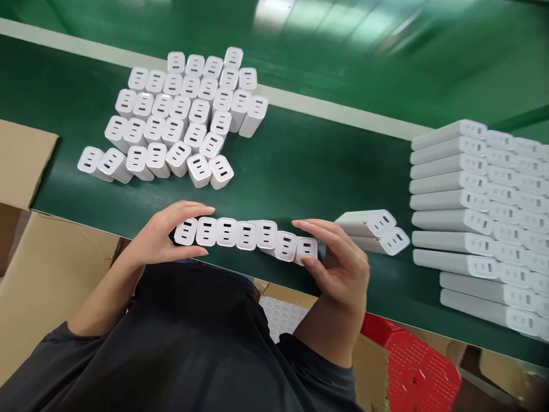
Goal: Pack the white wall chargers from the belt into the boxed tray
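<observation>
A row of several white chargers (226, 232) with slotted ends facing up lies near the front edge of the green table, between my two hands. My left hand (165, 232) curves round the row's left end, thumb and fingers on either side of the end charger. At the right end, my right hand (337, 252) grips the last charger between thumb and fingers. The row bends slightly, its right part lower. Just right of my right hand, two more white chargers (380, 223) lie on their sides.
Many chargers (172, 106) stand grouped at the back left of the green table (321, 166). Stacked chargers (472, 217) fill the right side. Cardboard (26, 166) is at the left, and a red stool (418, 366) stands below the front edge.
</observation>
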A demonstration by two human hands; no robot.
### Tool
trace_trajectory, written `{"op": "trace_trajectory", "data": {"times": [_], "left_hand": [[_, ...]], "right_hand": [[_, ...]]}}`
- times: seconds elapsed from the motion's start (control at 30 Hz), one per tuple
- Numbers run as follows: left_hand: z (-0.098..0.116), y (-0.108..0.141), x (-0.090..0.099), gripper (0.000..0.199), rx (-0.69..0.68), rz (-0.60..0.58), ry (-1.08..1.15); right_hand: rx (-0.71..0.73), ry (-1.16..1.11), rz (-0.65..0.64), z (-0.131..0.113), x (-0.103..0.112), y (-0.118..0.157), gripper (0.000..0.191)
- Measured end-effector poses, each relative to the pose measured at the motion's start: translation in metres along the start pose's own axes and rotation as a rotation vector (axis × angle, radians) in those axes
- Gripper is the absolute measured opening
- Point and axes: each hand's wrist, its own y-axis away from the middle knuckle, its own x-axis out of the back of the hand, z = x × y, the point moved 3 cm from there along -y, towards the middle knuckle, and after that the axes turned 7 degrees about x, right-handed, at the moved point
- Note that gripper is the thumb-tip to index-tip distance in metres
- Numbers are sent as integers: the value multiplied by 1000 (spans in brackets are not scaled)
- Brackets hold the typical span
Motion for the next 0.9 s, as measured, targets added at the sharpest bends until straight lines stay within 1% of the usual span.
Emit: {"op": "trace_trajectory", "data": {"times": [0.13, 0.2, 0.27, 0.37, 0.5, 0.63, 0.8, 0.9], "left_hand": [[1, -1, 1, 61, 0, -12, 30], [1, -1, 2, 61, -4, -20, 37], [1, -2, 2, 62, -5, -39, 32], [1, -2, 1, 63, -18, -37, 43], [1, -2, 0, 61, -44, -5, 61], [0, -1, -1, 60, -38, -9, 57], [-1, -1, -1, 61, -37, -8, 51], [-1, 0, -1, 59, -51, 5, 41]], "right_hand": [[-9, 57, 232, 6, 3, 4, 30], [2, 96, 323, 9, 4, 6, 33], [16, 130, 375, 11, 4, 7, 40], [23, 181, 383, 14, 5, 7, 45], [18, 243, 370, 14, 5, 8, 37], [6, 290, 367, 15, 5, 9, 25], [21, 292, 361, 14, 4, 7, 26], [4, 297, 376, 12, 3, 5, 21]]}}
